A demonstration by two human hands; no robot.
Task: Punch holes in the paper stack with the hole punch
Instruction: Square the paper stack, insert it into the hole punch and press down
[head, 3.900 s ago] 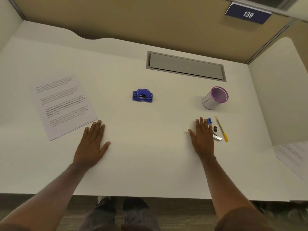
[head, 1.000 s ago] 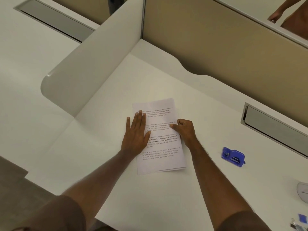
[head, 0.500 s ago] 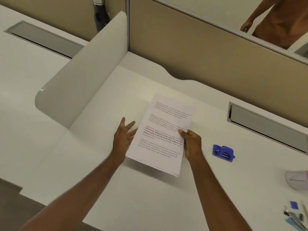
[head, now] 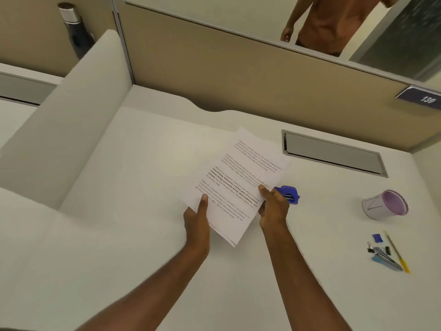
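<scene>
The paper stack [head: 241, 177], white printed sheets, is lifted off the white desk [head: 143, 163] and tilted, its far end pointing up and right. My left hand [head: 197, 217] grips its near left edge with the thumb on top. My right hand [head: 273, 205] pinches its right edge. The blue hole punch [head: 290, 194] sits on the desk just right of my right hand, partly hidden behind the hand and the paper.
A purple-rimmed cup [head: 385, 204] stands at right, with a pencil, clips and small tools [head: 389, 253] in front of it. A grey cable hatch [head: 334, 152] lies behind. A white divider [head: 62, 125] bounds the left. Another person [head: 327, 22] stands beyond the partition.
The stack went from flat on the desk's left to lifted in both hands and carried right, close to the hole punch. My left hand now grips its edge.
</scene>
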